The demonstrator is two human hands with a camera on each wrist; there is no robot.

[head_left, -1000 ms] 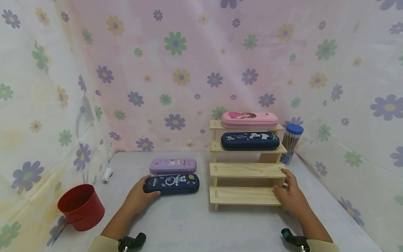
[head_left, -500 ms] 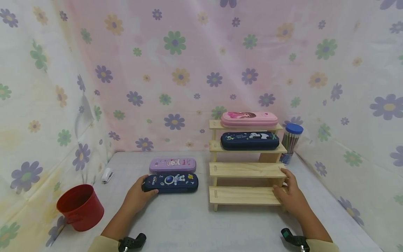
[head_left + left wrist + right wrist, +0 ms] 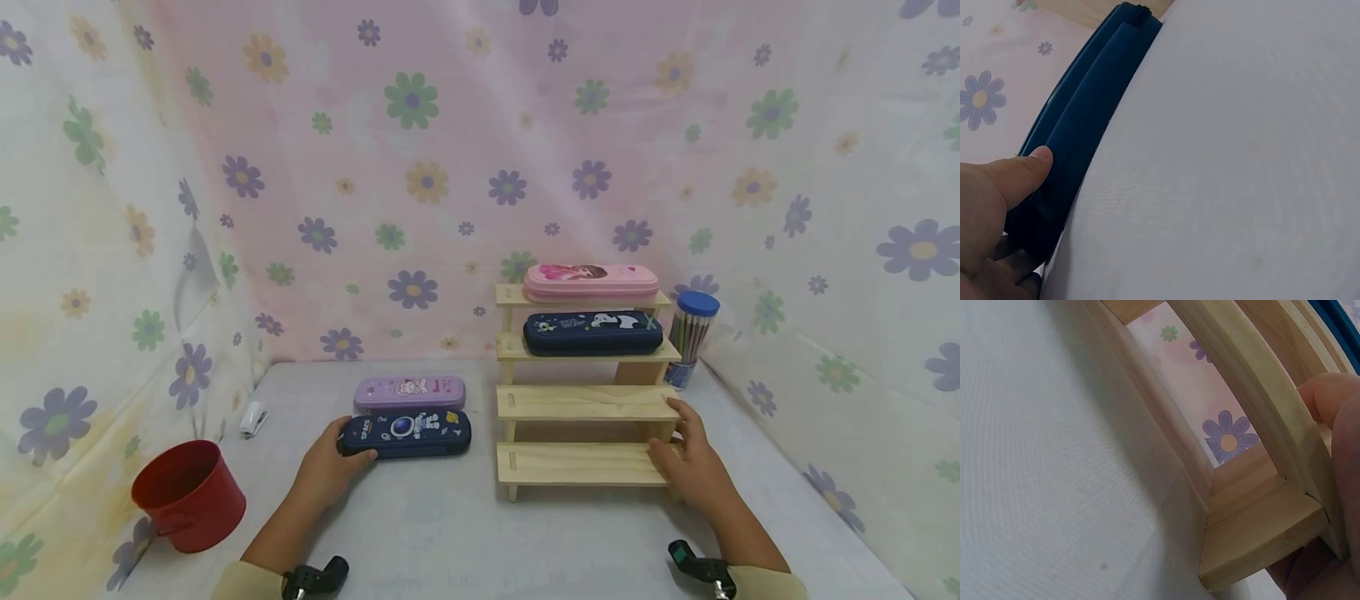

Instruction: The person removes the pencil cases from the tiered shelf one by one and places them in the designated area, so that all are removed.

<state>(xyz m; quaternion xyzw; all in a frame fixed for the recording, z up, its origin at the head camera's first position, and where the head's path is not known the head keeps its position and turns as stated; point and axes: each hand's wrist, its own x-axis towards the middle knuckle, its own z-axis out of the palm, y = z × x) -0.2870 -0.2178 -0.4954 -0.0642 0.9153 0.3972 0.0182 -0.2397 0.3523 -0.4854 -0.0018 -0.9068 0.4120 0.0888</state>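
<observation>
My left hand [image 3: 330, 467] grips the left end of a dark blue space pencil case [image 3: 408, 433], thumb along its front side and fingers behind. In the left wrist view the thumb presses the side of the pencil case [image 3: 1088, 106]. Just behind it lies a purple pencil case [image 3: 409, 391]. My right hand [image 3: 693, 458] holds the right side of a wooden step shelf [image 3: 585, 462] by its lower tiers; the right wrist view shows the fingers round the shelf's end [image 3: 1266, 537]. A pink pencil case [image 3: 592, 284] rests on the top tier, a navy panda pencil case [image 3: 592, 333] one tier below.
A red bucket [image 3: 191, 500] stands at the left, with a small white stapler-like item [image 3: 253, 419] behind it. Behind the shelf at the right is a blue-lidded tub of pencils [image 3: 690, 337]. Flowered cloth walls [image 3: 450, 308] enclose the white table [image 3: 442, 533].
Over the last second my left hand has shifted the space pencil case slightly back and left, closer to the purple one. The right hand keeps its hold on the shelf.
</observation>
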